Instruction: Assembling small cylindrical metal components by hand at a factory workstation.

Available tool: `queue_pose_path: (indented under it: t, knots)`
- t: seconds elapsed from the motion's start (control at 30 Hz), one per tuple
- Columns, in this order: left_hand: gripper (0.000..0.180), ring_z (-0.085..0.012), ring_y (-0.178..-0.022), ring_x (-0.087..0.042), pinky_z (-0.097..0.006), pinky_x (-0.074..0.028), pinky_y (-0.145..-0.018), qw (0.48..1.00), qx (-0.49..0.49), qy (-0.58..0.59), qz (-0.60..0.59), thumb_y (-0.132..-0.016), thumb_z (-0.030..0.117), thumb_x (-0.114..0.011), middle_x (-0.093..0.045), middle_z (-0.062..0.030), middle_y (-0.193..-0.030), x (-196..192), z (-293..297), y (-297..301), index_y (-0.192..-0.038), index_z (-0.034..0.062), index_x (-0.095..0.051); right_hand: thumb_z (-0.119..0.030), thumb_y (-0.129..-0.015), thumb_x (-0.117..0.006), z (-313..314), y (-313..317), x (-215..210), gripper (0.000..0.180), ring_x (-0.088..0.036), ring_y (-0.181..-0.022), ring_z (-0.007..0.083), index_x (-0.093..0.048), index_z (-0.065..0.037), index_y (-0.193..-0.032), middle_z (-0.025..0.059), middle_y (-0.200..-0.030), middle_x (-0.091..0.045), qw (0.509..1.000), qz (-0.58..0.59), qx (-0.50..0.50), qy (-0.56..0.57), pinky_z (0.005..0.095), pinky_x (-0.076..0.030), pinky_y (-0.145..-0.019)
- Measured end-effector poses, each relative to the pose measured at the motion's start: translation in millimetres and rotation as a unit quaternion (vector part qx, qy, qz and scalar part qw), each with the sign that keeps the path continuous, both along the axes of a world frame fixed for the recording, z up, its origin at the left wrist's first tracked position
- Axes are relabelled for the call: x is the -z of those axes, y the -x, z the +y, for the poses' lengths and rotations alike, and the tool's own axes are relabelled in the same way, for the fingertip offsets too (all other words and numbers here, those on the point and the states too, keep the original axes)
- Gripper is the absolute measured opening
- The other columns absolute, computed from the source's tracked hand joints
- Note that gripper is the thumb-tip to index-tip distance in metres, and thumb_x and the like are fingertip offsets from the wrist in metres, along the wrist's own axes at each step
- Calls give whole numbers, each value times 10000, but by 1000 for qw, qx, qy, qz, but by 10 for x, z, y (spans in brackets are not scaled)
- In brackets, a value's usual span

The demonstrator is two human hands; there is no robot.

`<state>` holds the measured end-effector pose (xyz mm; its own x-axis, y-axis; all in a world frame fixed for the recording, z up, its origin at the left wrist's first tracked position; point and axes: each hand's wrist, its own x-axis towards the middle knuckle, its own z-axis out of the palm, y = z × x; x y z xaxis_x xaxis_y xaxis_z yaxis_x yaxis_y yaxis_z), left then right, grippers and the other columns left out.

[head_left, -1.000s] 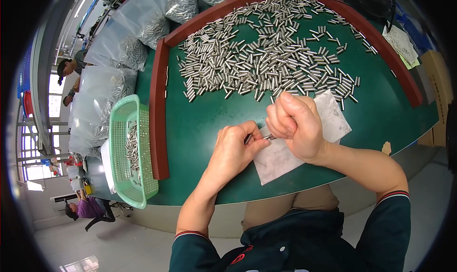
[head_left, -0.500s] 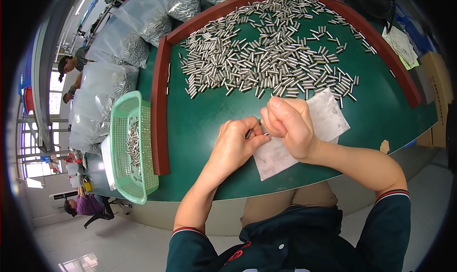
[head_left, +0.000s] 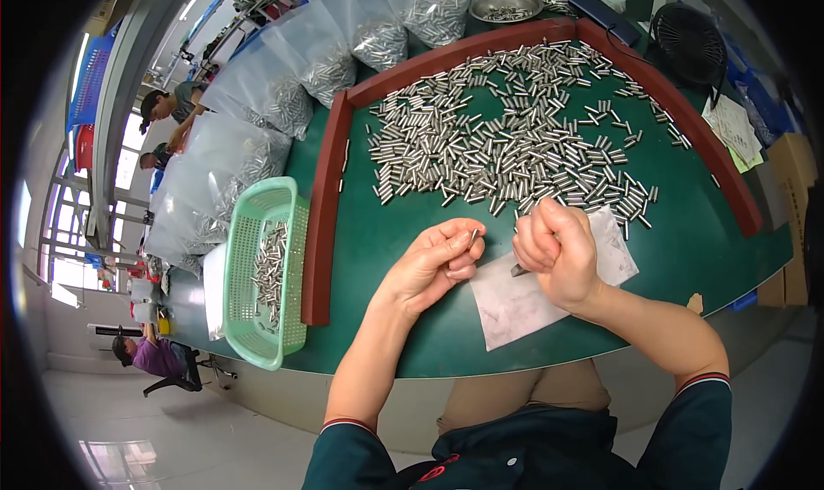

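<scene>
Between thumb and fingertips, my left hand [head_left: 427, 265] pinches a small metal pin [head_left: 474, 236], its end sticking up. To its right, my right hand [head_left: 562, 254] is curled into a fist. A short dark stub [head_left: 518, 270] pokes out of that fist on the side facing the left hand; the rest is hidden by the fingers. Below the right hand lies a smudged white sheet [head_left: 508, 311]. Beyond both hands a wide spread of short, shiny metal pins [head_left: 506, 142] covers the green tabletop [head_left: 365, 284].
Dark red rails [head_left: 319, 258] frame the pins. Left of them stands a green plastic basket [head_left: 296, 327] with loose pins inside. Clear bags of pins [head_left: 287, 104] line the far left. A metal bowl [head_left: 506, 6] and black fan [head_left: 689, 44] are at the back. Other people sit at left.
My hands have drawn apart; earlier they met over the sheet. The pin in my left fingers now shows, as does the stub in my right fist. The whole view has shifted slightly.
</scene>
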<state>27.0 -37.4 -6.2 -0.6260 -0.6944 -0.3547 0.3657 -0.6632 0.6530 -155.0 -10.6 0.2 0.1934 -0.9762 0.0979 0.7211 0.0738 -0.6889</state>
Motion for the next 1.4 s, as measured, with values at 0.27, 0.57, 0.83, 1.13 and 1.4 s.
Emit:
queue_pose_path:
  t: [0.27, 0.57, 0.83, 1.13, 1.4]
  knots:
    - [245, -71, -529, -347, -186, -273, -452, 997, -70, -3, -30, -877, 270, -455, -507, -60, -733, -95, -30, 71, -833, 36, -515, -234, -889, -335, -57, 37, 14, 435, -193, -375, 69, -267, -91, -484, -4, -422, -271, 1000, -7, 12, 2, 224, -167, -367]
    - [116, -51, -461, -356, -203, -289, -425, 708, -133, 493, -489, -825, 97, -523, -436, 7, -525, 47, -121, 304, -850, 3, -586, -243, -886, -341, -90, 56, 13, 427, -188, -373, 69, -269, -96, -491, -2, -423, -272, 999, -17, 38, -6, 221, -161, -359]
    - [90, -276, -484, -537, -347, -399, -451, 574, -112, 573, -574, -747, 123, -594, -546, -125, -545, 102, -166, 392, -799, 51, -577, -240, -887, -340, -80, 60, 4, 424, -195, -379, 70, -272, -95, -494, 1, -433, -283, 999, -10, 33, -5, 220, -167, -363]
    - [62, -182, -415, -471, -291, -363, -425, 660, -100, 486, -564, -762, 81, -562, -493, -61, -493, -2, -17, 266, -757, 21, -547, -228, -889, -332, -78, 61, 11, 424, -205, -380, 69, -278, -89, -492, -2, -431, -278, 999, -12, 30, -8, 219, -170, -367]
    - [42, -22, -451, -279, -174, -218, -415, 994, -47, 62, -81, -821, 38, -493, -554, -62, -702, -13, -34, 11, -850, 32, -523, -223, -889, -332, -68, 61, 0, 437, -208, -380, 69, -269, -87, -478, -4, -427, -275, 1000, -9, 19, -11, 222, -170, -371]
